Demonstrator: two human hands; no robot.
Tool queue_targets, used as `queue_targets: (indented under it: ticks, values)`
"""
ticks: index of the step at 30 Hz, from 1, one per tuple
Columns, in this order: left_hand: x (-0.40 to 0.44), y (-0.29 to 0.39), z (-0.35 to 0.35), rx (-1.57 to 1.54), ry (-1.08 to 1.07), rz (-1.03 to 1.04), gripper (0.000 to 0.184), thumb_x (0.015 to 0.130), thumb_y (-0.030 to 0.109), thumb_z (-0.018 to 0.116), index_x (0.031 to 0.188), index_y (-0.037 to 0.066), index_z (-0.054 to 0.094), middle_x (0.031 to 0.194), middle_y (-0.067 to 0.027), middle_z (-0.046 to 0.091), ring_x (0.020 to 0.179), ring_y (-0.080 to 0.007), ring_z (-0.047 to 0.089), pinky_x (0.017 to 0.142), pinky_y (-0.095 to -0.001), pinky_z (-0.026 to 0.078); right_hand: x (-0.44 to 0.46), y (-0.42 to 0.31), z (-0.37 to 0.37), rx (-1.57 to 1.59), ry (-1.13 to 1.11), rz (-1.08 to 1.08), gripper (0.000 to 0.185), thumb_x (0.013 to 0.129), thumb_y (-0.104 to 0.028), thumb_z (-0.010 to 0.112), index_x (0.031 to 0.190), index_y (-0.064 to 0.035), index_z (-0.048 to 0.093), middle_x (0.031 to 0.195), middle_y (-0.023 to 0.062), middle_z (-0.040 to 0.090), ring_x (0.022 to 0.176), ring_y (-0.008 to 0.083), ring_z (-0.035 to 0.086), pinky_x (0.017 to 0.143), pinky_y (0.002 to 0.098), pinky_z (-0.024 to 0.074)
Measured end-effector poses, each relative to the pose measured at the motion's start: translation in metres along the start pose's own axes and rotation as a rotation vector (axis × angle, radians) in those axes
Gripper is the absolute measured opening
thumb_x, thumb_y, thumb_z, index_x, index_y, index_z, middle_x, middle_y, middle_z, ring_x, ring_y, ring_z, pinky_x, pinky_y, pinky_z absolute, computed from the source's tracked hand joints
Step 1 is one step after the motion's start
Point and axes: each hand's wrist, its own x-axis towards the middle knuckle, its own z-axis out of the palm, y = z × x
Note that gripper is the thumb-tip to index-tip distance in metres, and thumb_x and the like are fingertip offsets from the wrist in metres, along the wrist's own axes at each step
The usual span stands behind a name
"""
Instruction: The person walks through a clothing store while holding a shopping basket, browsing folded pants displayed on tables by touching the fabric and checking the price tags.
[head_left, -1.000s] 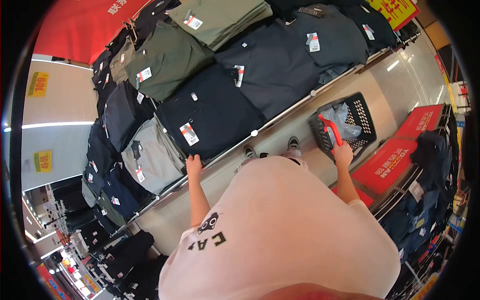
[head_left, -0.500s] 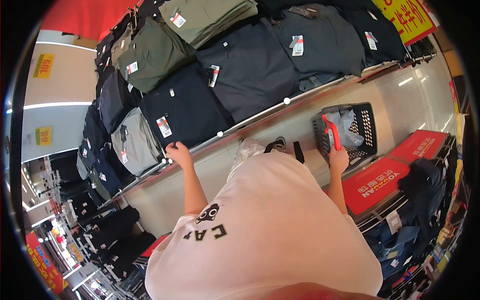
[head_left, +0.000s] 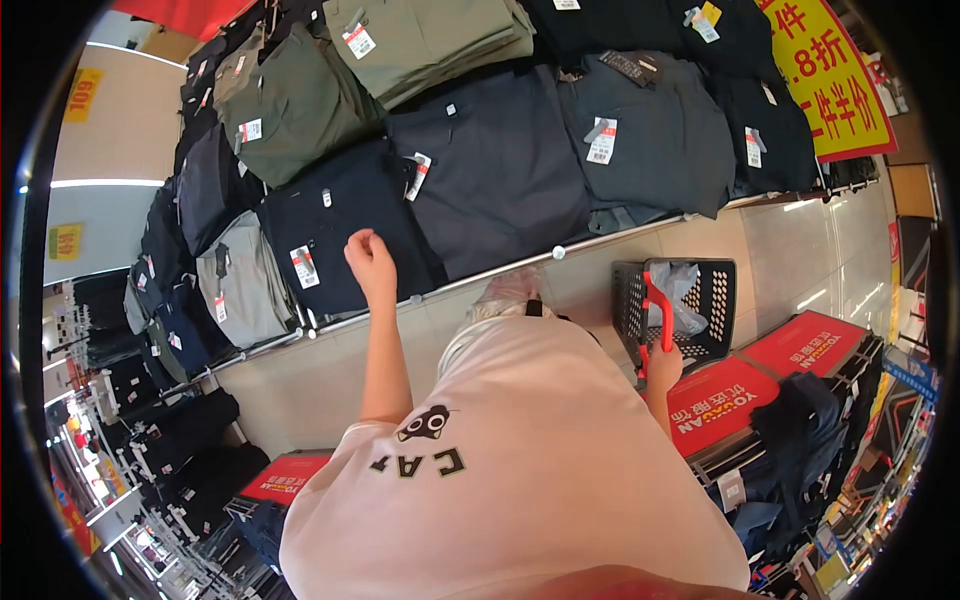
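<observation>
Hands [head_left: 372, 266] [head_left: 663, 366] apart, left loosely curled.

basket [head_left: 627, 300]: matt-ish plastic
handle [head_left: 666, 318]: smooth, kinda glossy plastic
bag [head_left: 683, 312]: crinkly plastic
folded clothes [head_left: 490, 185]: matt cloth
rail [head_left: 490, 276]: shiny metal
floor [head_left: 830, 250]: super glossy

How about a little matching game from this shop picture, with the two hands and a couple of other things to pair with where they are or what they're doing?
Things:
1. Left hand
2. Right hand
3. Plastic bag
4. Yellow sign

Places and states:
A. Inside the black basket
B. In the upper right of the picture
C. Gripping the red handle
D. In front of dark folded clothes, holding nothing that shows

Right pairs: 1-D, 2-C, 3-A, 4-B
</observation>
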Motion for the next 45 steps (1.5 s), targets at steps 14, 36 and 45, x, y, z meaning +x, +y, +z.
queue_targets:
  ticks: [14, 36, 45]
  values:
    - [0.007, 0.087, 0.211, 0.468, -0.33, 0.485, 0.055, 0.095, 0.029, 0.05, 0.144, 0.005, 0.044, 0.15, -0.0275, 0.036, 0.139, -0.0437, 0.034, 0.112, -0.0582, 0.025, 0.015, -0.015, -0.018, 0.045, -0.08, 0.096, 0.032, 0.085, -0.032, 0.063, 0.087, -0.0013, 0.072, 0.071, 0.0185, 0.068, 0.067, 0.0339, 0.069, 0.064, 0.0443, 0.0509]
    - [0.002, 0.17, 0.282, 0.47, -0.616, 0.393, 0.049, 0.099, 0.03, 0.042, 0.136, -0.001, 0.052, 0.136, -0.0339, 0.049, 0.128, -0.0517, 0.044, 0.109, -0.0535, 0.035, 0.184, 0.116, -0.096, -0.059, 0.009, 0.09, 0.034, 0.083, -0.039, 0.063, 0.094, -0.0082, 0.073, 0.082, 0.0209, 0.07, 0.082, 0.0413, 0.068, 0.073, 0.0499, 0.0531]
    - [-0.097, 0.344, 0.387, 0.135, -0.276, 0.586, 0.054, 0.098, 0.031, 0.046, 0.144, 0.004, 0.044, 0.151, -0.0295, 0.034, 0.141, -0.0455, 0.032, 0.114, -0.0571, 0.023, 0.225, 0.127, -0.114, -0.008, 0.061, 0.123, 0.036, 0.084, -0.041, 0.061, 0.093, -0.0085, 0.073, 0.083, 0.021, 0.07, 0.082, 0.0417, 0.068, 0.074, 0.0503, 0.0528]
